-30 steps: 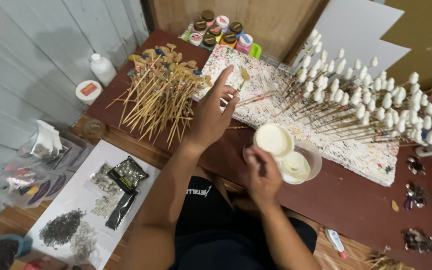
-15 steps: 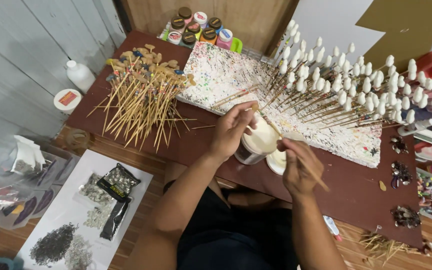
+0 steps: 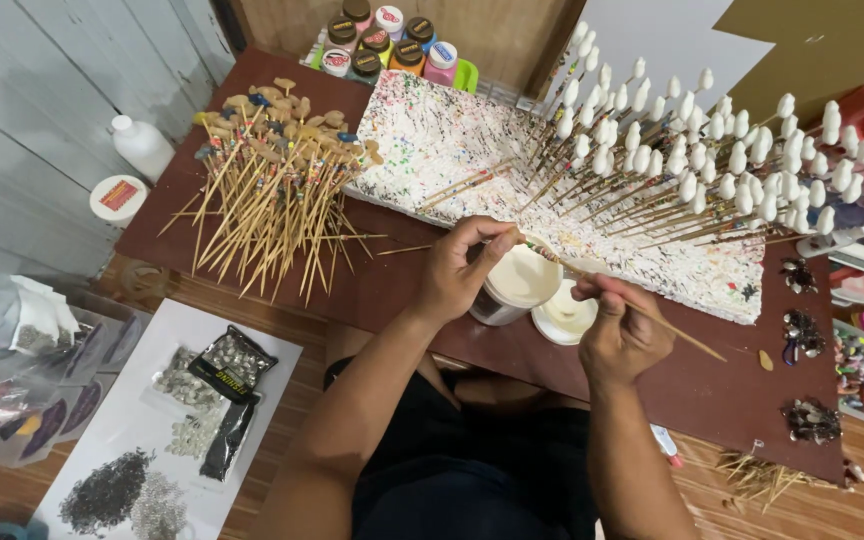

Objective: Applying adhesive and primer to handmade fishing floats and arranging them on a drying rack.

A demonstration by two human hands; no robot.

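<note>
Two hands work over a dark brown surface (image 3: 372,290) that sits low above a wooden plank floor (image 3: 832,505). The left hand (image 3: 462,270) has its grip closed around the top of a white paint pot (image 3: 512,285), fingertips pinching one end of a thin stick (image 3: 617,297). The right hand (image 3: 620,330), at 3 o'clock from the pot, has its grip clenched on the same stick, which slants away toward 4 o'clock. A white lid (image 3: 562,318) lies touching the pot. At 12 o'clock a paint-speckled white board (image 3: 452,135) holds many white-tipped sticks (image 3: 712,165). At 10 o'clock lies a heap of brown-tipped sticks (image 3: 272,185). Small paint bottles (image 3: 382,45) stand at the far edge by a wooden wall. At 9 o'clock is grey planking (image 3: 42,90); at 7 o'clock a white sheet (image 3: 142,400) with beads lies on the floor
</note>
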